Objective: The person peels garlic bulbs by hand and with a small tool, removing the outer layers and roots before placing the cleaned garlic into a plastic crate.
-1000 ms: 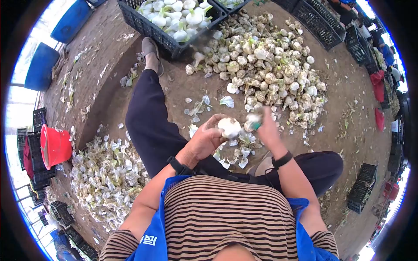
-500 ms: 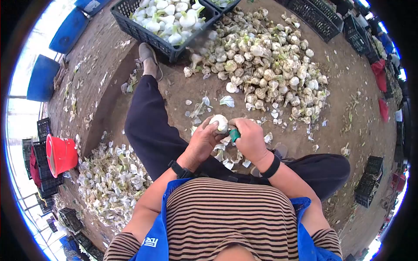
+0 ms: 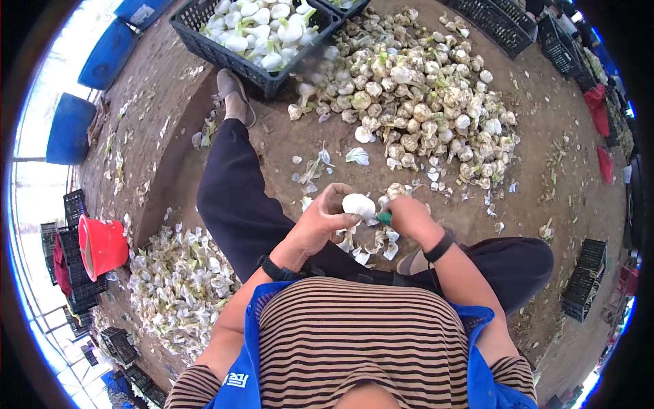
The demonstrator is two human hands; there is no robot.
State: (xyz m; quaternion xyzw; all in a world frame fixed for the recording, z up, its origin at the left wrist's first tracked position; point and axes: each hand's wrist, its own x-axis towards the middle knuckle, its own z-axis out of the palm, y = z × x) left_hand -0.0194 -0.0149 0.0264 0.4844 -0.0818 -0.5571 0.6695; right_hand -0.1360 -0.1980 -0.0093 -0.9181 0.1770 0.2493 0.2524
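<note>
My left hand (image 3: 325,221) is closed around a white, peeled-looking garlic bulb (image 3: 359,206), with the thumb below it and the fingers above. Just to its right, my right hand (image 3: 410,218) is closed, and a small green handle-like thing (image 3: 384,218) shows at its thumb side; the rest of it is hidden. A whitish scrap of skin lies between the two hands. Beyond them spreads a pile of unpeeled garlic bulbs (image 3: 426,102). Loose garlic skins (image 3: 357,156) lie on the ground around my hands.
A black crate (image 3: 269,82) of white garlic bulbs stands ahead, beyond my outstretched foot. To the left are a heap of garlic skins (image 3: 180,293), a red bucket (image 3: 102,245) and blue barrels (image 3: 71,129). Another black crate (image 3: 584,279) sits at the right.
My right hand has moved right and slightly down, away from the bulb. My left hand has turned the bulb and shifted it a little right and lower, so more white surface shows.
</note>
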